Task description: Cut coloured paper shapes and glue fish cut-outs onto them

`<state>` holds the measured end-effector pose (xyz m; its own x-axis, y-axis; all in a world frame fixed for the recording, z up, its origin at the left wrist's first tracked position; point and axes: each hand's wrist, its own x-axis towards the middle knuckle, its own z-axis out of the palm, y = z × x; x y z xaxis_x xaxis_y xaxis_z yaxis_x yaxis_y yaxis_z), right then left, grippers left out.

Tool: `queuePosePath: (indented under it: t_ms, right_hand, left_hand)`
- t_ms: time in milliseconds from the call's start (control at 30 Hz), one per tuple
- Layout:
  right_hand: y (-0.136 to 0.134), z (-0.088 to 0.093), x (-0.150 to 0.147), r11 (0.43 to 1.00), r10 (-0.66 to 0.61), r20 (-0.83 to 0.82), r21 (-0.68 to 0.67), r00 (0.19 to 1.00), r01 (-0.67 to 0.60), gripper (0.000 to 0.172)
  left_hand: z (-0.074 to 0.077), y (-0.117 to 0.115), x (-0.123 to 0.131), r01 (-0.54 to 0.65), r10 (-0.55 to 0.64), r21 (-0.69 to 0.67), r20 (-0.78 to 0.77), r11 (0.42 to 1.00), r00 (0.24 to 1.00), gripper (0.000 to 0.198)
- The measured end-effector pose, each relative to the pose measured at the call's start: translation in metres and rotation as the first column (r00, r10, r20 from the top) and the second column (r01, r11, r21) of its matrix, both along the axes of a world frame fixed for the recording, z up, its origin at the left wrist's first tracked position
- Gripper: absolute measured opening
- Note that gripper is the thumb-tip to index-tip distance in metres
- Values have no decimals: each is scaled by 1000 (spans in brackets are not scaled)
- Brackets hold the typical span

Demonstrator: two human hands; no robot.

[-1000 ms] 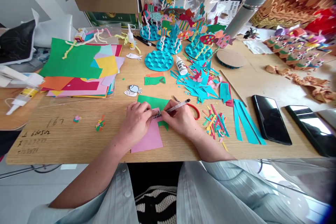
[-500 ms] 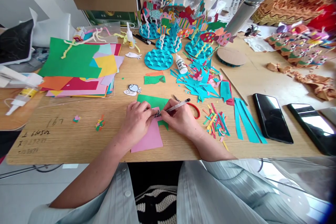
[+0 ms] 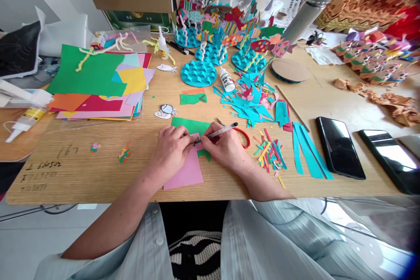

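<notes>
My left hand [image 3: 170, 154] pinches a small pale paper piece [image 3: 194, 141] against the pink paper sheet [image 3: 187, 170]. My right hand [image 3: 223, 148] grips a slim white pen [image 3: 218, 133], its tip at that small piece. A green paper sheet [image 3: 189, 126] lies under and beyond my hands, partly hidden by them. Red-handled scissors [image 3: 243, 138] lie just beyond my right hand, their blades mostly hidden. A small green paper scrap [image 3: 204, 155] shows below my right fingers.
On the wooden table [image 3: 75, 175] lie a coloured paper stack [image 3: 98, 81], teal scraps [image 3: 251, 105], glue bottles [image 3: 226, 79], teal strips [image 3: 306, 153], and several paper fish on blue bases [image 3: 198, 73]. Two phones [image 3: 339, 148] lie at right.
My hands stay in nearly the same place over the pink paper. The pen has tilted slightly, and the view has shifted a little.
</notes>
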<state>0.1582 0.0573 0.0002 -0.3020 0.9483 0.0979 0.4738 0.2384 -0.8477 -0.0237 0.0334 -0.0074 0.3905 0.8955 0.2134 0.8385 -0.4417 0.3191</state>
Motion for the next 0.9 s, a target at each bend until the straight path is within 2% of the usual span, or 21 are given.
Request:
queuePosePath:
  t_ms: [233, 467, 567, 700, 800, 900]
  right_hand:
    - [0, -1, 0, 999, -12, 3, 32, 1000, 12, 15]
    - [-2, -2, 1, 989, 48, 59, 134, 997, -56, 11]
    - [-3, -2, 1, 968, 85, 117, 226, 989, -110, 12]
    - [-3, -1, 2, 906, 143, 199, 367, 970, -209, 18]
    - [-3, 0, 3, 885, 173, 203, 398, 964, -243, 20]
    - [-2, 1, 4, 893, 172, 181, 387, 968, -231, 20]
  left_hand:
    - [0, 0, 1, 0, 0, 11, 22, 1000, 1000, 22]
    - [1, 1, 0, -2, 3, -15, 23, 1000, 1000, 18]
    - [0, 1, 0, -8, 9, -26, 24, 1000, 1000, 17]
    - [-1, 1, 0, -6, 6, -5, 26, 1000, 1000, 20]
    - [-1, 1, 0, -13, 12, 11, 29, 1000, 1000, 22]
    - [-2, 0, 0, -11, 11, 3, 40, 1000, 999, 23]
